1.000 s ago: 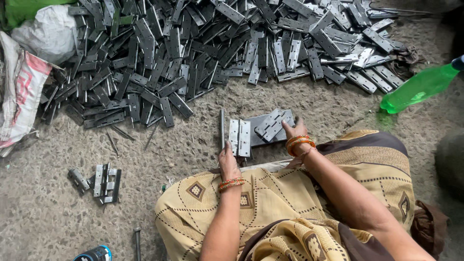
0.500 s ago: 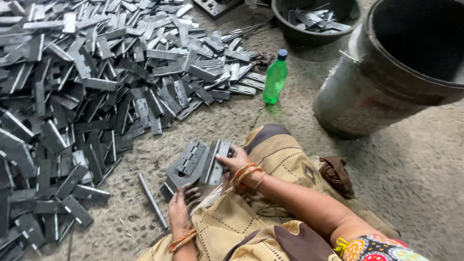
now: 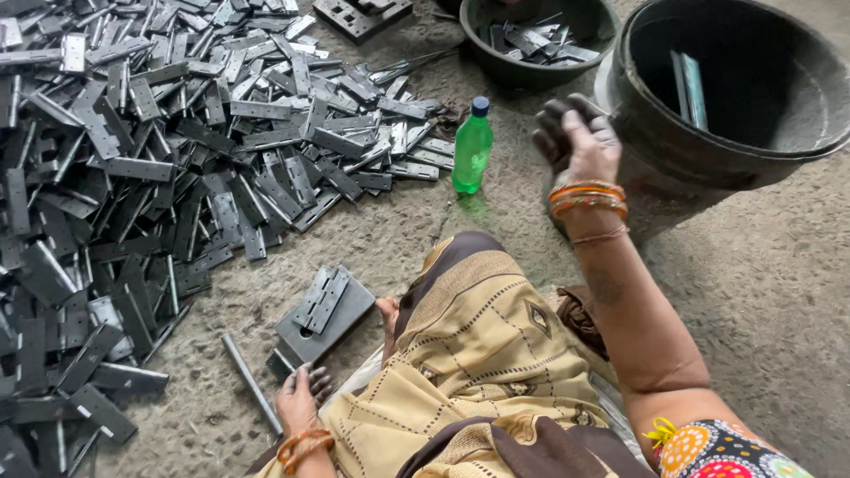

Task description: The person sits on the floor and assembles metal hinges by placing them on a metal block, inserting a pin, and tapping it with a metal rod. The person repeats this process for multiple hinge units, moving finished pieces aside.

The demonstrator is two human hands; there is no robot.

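My right hand is raised beside the rim of a large black tub, fingers loosely apart and dark with grime, holding nothing. A couple of grey metal hinges lean inside the tub. My left hand rests flat on the floor, fingers spread, at the near corner of a grey steel plate. A flat hinge lies on that plate. A thin steel rod lies on the ground just left of my left hand.
A wide heap of grey hinges covers the floor on the left. A green plastic bottle stands between the heap and the tub. A smaller black bowl with metal pieces sits at the top, next to a perforated metal block.
My right hand left the hinges on the plate and rose to the tub's rim, now empty. My left hand came down onto the floor. The view swung right.
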